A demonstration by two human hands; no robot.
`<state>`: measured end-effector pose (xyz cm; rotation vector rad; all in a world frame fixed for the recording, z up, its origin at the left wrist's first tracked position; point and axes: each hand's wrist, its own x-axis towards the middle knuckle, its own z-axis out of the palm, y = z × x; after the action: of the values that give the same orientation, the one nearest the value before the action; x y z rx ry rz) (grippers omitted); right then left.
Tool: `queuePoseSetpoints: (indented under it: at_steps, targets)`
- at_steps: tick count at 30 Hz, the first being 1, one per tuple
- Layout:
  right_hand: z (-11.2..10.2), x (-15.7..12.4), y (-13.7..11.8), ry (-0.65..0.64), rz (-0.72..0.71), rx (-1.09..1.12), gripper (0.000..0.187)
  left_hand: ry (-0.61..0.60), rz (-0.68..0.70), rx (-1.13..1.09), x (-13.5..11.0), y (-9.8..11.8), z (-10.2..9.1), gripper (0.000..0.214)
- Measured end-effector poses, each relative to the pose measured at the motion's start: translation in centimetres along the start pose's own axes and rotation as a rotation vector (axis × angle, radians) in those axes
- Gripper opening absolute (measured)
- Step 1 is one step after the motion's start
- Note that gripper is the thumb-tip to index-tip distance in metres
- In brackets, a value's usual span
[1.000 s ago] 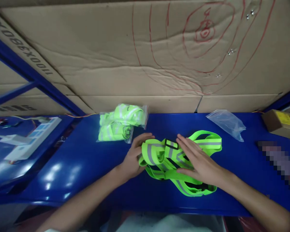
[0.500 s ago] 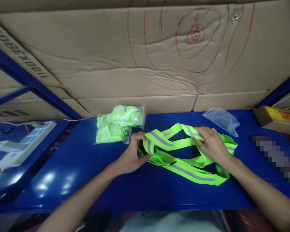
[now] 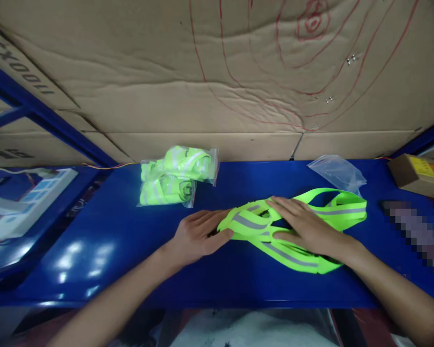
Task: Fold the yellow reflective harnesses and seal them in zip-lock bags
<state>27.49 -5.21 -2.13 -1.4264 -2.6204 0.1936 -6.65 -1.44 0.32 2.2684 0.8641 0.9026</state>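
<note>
A neon-yellow reflective strap vest with grey stripes lies bunched on the blue shelf. Its left end sits between the thumb and fingers of my left hand. My right hand rests flat across the middle of the straps, fingers stretched out and thumb apart, pressing them down. Right of that hand, a loop of strap spreads toward the back. Behind my left hand are two clear zip bags, a rear bag and a front bag, each holding a folded neon vest.
An unfilled clear plastic bag lies at the back right. Farther right stand a small cardboard box and a pixelated item. Cardboard walls the back. On the left are a blue frame bar and a white device.
My right hand has come down from lifting a strap and now lies flat on the vest. The upper straps have been gathered and flattened toward the left hand. The view has tilted slightly.
</note>
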Motion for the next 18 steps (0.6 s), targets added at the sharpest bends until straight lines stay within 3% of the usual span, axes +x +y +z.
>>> queuePoseSetpoints:
  at_steps: [3,5,7,9,10,11,13,16,18]
  targets:
    - [-1.1,-0.3,2.5,0.167,0.252,-0.113,0.074,0.092,0.055,0.138,0.3,-0.2,-0.3,0.008]
    - [-2.8,-0.5,3.6,0.351,0.3,-0.132,0.057,0.232,0.018,0.186,0.5,0.1,-0.8,0.022]
    - [-4.9,-0.9,4.2,0.628,0.251,-0.106,0.039,0.305,-0.09,0.093,0.8,0.6,-1.8,0.039]
    - [-6.9,-1.7,4.3,0.922,0.162,-0.049,0.023,0.235,-0.203,-0.092,1.2,1.1,-2.8,0.047]
    - [-7.7,-2.2,4.1,1.007,0.1,-0.021,0.019,0.193,-0.243,-0.18,1.3,1.2,-3.2,0.047]
    - [-8.2,-2.8,3.6,1.037,0.043,-0.001,0.017,0.18,-0.273,-0.246,1.4,1.1,-3.5,0.046]
    - [-8.2,-4.4,2.3,0.936,-0.002,0.001,0.012,0.24,-0.311,-0.305,1.5,0.6,-3.6,0.041]
    - [-6.4,-7.1,-0.6,0.727,0.104,-0.023,0.024,0.353,-0.286,-0.294,1.4,-0.3,-3.1,0.033]
    - [-5.2,-8.5,-2.0,0.618,0.133,-0.013,0.034,0.391,-0.2,-0.247,1.2,-0.6,-2.6,0.031]
